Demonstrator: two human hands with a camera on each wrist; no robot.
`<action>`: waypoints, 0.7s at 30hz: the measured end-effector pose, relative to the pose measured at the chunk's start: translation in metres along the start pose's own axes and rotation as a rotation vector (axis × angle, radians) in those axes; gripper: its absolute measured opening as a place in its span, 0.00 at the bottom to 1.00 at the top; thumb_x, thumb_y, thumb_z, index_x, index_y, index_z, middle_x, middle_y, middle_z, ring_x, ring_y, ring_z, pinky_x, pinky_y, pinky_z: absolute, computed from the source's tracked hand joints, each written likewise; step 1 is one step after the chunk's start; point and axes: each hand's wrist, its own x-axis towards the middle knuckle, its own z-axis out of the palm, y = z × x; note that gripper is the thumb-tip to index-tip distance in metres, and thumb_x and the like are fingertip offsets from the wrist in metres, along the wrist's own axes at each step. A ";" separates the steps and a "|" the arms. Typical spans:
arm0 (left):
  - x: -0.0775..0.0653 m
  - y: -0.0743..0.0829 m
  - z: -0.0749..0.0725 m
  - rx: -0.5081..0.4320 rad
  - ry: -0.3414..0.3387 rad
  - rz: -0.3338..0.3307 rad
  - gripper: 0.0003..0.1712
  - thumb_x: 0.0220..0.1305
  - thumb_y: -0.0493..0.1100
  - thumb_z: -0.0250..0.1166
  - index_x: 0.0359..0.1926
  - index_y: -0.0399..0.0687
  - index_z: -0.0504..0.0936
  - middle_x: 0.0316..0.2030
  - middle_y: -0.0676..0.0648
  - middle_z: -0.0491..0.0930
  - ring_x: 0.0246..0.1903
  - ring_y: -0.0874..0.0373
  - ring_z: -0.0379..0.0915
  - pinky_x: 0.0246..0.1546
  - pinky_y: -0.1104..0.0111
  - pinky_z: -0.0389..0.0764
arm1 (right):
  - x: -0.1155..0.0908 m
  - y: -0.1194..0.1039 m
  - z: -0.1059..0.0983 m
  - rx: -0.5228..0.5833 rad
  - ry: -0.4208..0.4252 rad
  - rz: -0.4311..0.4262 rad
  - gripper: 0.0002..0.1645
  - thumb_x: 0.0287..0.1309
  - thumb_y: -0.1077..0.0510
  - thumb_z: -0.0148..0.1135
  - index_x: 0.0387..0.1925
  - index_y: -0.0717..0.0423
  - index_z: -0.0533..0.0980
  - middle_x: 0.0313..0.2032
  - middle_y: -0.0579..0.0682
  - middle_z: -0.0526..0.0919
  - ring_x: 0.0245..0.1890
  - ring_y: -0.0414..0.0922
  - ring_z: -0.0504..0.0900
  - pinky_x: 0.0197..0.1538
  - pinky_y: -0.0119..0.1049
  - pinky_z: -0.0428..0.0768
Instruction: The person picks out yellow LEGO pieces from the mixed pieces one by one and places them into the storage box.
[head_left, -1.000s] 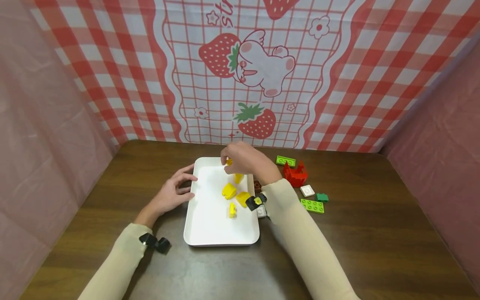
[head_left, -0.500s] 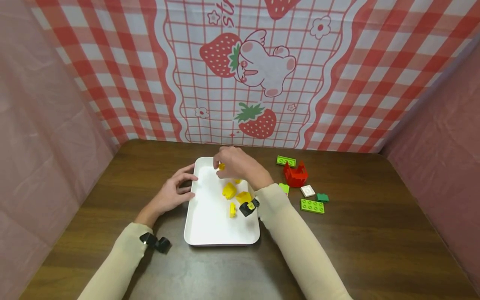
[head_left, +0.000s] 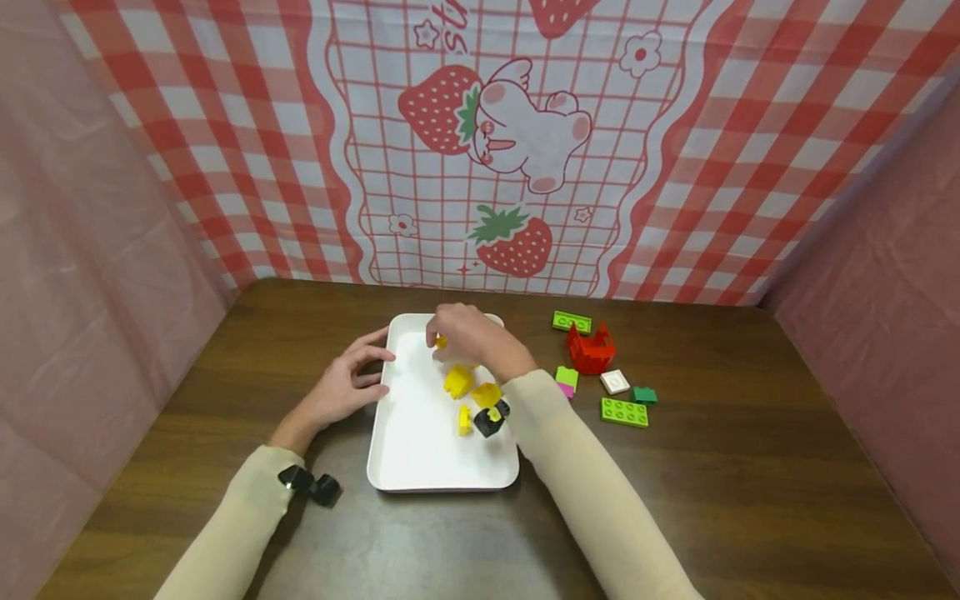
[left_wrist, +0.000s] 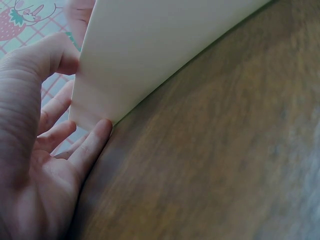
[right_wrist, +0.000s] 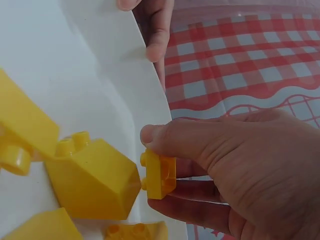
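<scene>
My right hand (head_left: 463, 333) is over the far end of the white tray (head_left: 420, 454). Between its thumb and fingers it pinches a small yellow building brick (right_wrist: 154, 175), studs facing the tray's inside in the right wrist view. Below it in the tray lie several yellow bricks: a chunky sloped one (head_left: 458, 382), another sloped piece (head_left: 487, 395) and a small narrow one (head_left: 465, 421). At the tray's left side, my left hand (head_left: 347, 385) rests its fingertips on the rim and outer wall. The left wrist view shows these fingers (left_wrist: 92, 145) loosely extended along that wall.
Right of the tray on the wooden table (head_left: 720, 433) lie a red open-topped block (head_left: 591, 350), a white square piece (head_left: 615, 382), a dark green brick (head_left: 644, 396), light green plates (head_left: 624, 412) and a lime-and-pink piece (head_left: 567, 380). A patterned cloth (head_left: 480, 208) hangs behind.
My right hand has moved left and slightly nearer with the yellow brick, uncovering the lime-and-pink piece beside the tray. My left hand has stayed at the tray's edge.
</scene>
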 end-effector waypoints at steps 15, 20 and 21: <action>0.000 -0.001 0.000 -0.010 0.007 0.000 0.24 0.55 0.26 0.69 0.55 0.30 0.76 0.77 0.37 0.53 0.65 0.36 0.65 0.57 0.42 0.76 | 0.001 0.001 0.016 0.075 -0.078 0.114 0.05 0.59 0.53 0.70 0.37 0.47 0.84 0.40 0.45 0.82 0.38 0.45 0.77 0.37 0.31 0.84; 0.000 0.000 0.000 -0.009 0.009 -0.002 0.24 0.55 0.26 0.69 0.54 0.30 0.76 0.77 0.37 0.53 0.65 0.36 0.65 0.57 0.42 0.76 | 0.002 0.001 0.018 0.084 -0.094 0.132 0.07 0.59 0.53 0.71 0.39 0.47 0.85 0.42 0.44 0.82 0.39 0.45 0.78 0.32 0.30 0.84; 0.000 0.000 0.000 -0.012 0.008 -0.003 0.24 0.55 0.26 0.69 0.54 0.30 0.76 0.77 0.36 0.53 0.65 0.36 0.65 0.57 0.42 0.76 | 0.002 0.001 0.019 0.081 -0.095 0.132 0.07 0.59 0.53 0.71 0.39 0.47 0.85 0.43 0.45 0.82 0.39 0.45 0.78 0.32 0.30 0.84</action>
